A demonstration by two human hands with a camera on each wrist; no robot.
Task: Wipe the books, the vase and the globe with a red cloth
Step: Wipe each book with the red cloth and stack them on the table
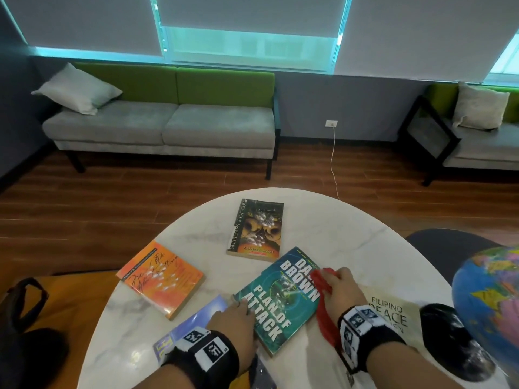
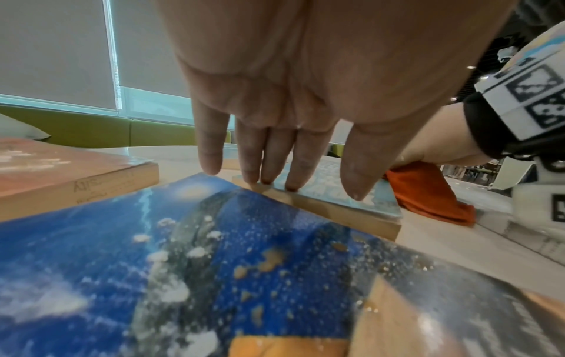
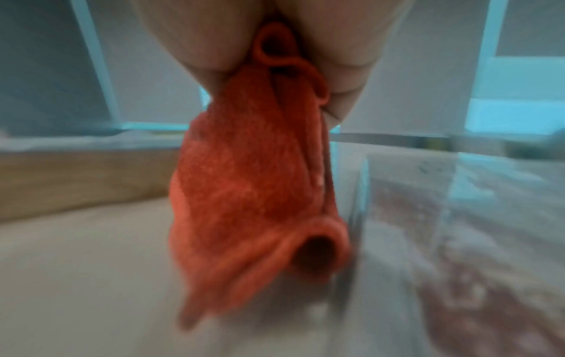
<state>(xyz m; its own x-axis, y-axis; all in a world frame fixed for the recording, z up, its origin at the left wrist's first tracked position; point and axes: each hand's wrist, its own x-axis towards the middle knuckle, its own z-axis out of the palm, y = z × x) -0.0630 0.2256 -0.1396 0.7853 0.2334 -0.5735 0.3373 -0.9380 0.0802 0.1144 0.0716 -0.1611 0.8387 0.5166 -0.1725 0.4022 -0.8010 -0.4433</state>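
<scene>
A teal book (image 1: 280,297) titled Plan of Attack lies at the near middle of the white marble table (image 1: 337,228). My left hand (image 1: 234,318) presses its near-left corner with straight fingers (image 2: 275,164). My right hand (image 1: 341,287) grips a bunched red cloth (image 1: 323,299) (image 3: 253,183) at the book's right edge. An orange book (image 1: 163,277) lies left, a dark book (image 1: 257,230) behind, a blue book (image 1: 193,322) (image 2: 214,253) under my left wrist, a cream book (image 1: 393,310) right. The globe (image 1: 488,299) stands at the right edge. No vase is visible.
A glossy black object (image 1: 446,332) sits beside the globe's base. A grey and green sofa (image 1: 165,119) stands beyond the table, another seat (image 1: 477,141) at the far right. A black bag (image 1: 25,318) lies on a wooden surface to my left.
</scene>
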